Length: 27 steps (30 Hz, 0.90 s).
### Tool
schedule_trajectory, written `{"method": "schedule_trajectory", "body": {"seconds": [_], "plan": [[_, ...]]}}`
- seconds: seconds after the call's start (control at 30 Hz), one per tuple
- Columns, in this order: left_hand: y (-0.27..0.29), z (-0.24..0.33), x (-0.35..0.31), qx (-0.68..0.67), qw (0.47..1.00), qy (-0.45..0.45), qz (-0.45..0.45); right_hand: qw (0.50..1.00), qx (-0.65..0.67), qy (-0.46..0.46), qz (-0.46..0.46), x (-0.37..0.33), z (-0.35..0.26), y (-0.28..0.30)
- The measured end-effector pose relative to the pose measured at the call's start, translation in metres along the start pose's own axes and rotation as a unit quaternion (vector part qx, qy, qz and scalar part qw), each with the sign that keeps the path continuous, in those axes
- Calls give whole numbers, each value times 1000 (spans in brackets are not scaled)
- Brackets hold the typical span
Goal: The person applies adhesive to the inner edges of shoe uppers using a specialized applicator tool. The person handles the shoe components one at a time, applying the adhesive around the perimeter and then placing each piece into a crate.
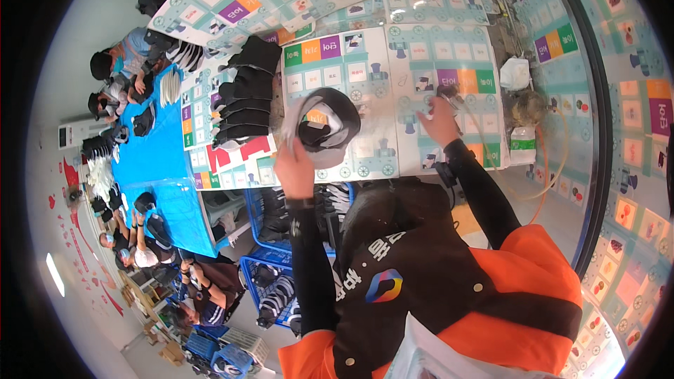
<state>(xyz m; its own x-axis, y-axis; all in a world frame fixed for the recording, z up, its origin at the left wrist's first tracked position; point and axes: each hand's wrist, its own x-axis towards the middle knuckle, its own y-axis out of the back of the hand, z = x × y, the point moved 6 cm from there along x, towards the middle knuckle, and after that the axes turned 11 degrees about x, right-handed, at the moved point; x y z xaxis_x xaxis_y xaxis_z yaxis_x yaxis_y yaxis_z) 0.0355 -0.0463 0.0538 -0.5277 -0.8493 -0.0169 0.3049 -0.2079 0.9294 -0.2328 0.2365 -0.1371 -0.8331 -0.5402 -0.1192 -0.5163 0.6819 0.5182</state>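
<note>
Head view: left hand (pixel 293 168) grips a cap (pixel 324 126); right hand (pixel 439 121) pinches something indistinct.

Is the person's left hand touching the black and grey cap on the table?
Touching. In the head view the left hand grips the lower edge of the black and grey cap; its fingers overlap the rim with no gap visible.

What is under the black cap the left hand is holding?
Under the black-and-grey fabric cap in the left hand lies the table's pale printed picture sheet. The sheet's part directly beneath the cap is covered.
</note>
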Motion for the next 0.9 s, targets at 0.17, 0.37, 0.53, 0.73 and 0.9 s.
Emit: {"method": "schedule_trajectory", "body": {"seconds": [0.17, 0.37, 0.53, 0.73, 0.9], "plan": [[-73, -67, -89, -291, 924, 122, -214, 833, 416, -241, -275, -39, -117, -79], [-130, -112, -87, -213, 924, 52, -313, 985, 90, 36, -145, -27, -95, -99], [-156, -98, -36, -326, 907, -9, -266, 979, 31, 14, -200, -51, -101, -110], [-141, -70, -25, -308, 942, -5, -134, 960, 232, 58, -147, -39, -120, -84], [-130, -57, -20, -274, 953, -97, -84, 966, 226, 85, -97, -39, -104, -87]]}}
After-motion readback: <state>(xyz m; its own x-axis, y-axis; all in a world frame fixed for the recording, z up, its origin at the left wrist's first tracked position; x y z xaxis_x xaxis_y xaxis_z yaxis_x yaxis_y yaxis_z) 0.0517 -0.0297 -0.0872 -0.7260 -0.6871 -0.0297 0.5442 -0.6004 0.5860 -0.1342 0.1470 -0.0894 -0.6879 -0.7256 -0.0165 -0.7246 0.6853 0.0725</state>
